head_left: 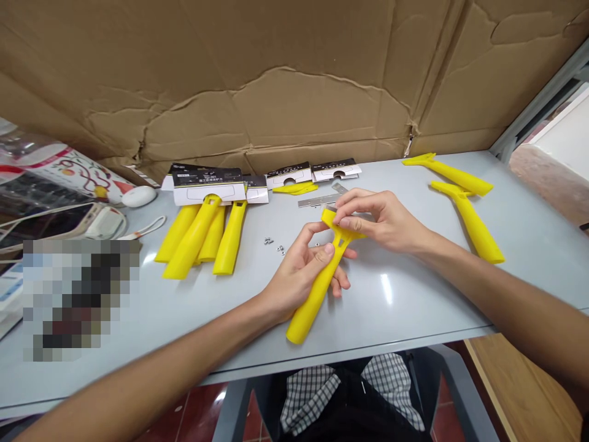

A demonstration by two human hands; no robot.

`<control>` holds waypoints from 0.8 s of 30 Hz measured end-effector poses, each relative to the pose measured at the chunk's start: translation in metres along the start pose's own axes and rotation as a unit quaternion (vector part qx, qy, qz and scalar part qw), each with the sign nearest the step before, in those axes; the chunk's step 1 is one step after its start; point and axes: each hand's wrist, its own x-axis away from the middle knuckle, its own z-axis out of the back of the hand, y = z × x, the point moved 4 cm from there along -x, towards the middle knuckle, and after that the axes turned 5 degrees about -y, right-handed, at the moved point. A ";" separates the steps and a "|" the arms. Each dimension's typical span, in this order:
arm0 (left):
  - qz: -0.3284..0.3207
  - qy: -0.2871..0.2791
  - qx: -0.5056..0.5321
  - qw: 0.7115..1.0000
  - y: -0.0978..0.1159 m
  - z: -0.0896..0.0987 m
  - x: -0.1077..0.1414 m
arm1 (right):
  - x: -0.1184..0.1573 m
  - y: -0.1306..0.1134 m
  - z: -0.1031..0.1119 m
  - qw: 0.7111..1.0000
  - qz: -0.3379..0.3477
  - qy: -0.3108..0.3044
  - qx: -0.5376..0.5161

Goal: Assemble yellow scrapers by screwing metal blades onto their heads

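Note:
A yellow scraper handle [315, 294] lies slanted across my left hand [306, 267], whose thumb presses on its neck while the other fingers pass beneath. At its wide head, my right hand [380, 221] pinches a thin metal blade [367, 217] against the yellow plastic, partly hidden by the fingers. Just behind the hands, flat metal blades [317, 201] rest on the table. Small screws and nuts [269, 241] are scattered left of my left hand.
Several yellow scrapers with black-and-white cards [209, 184] are piled at the left. Two bare yellow handles [478, 227] lie at the right. Folded cards [335, 170] and a thin yellow piece [294, 188] sit near the cardboard wall [276, 116]. A phone [50, 224] and bottle [59, 166] are far left.

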 end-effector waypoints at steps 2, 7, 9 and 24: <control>0.000 0.002 0.000 1.000 0.001 -0.001 0.000 | 0.000 0.000 0.000 1.000 0.001 -0.002 -0.001; 0.008 -0.004 0.009 1.000 0.002 -0.001 0.000 | 0.000 0.001 -0.002 1.000 -0.003 -0.010 -0.005; 0.009 -0.005 0.011 1.000 0.002 -0.001 0.000 | 0.000 0.000 -0.002 1.000 0.001 -0.011 0.000; 0.021 0.016 0.014 1.000 0.003 -0.001 0.001 | 0.004 0.000 -0.011 0.996 -0.045 0.048 0.060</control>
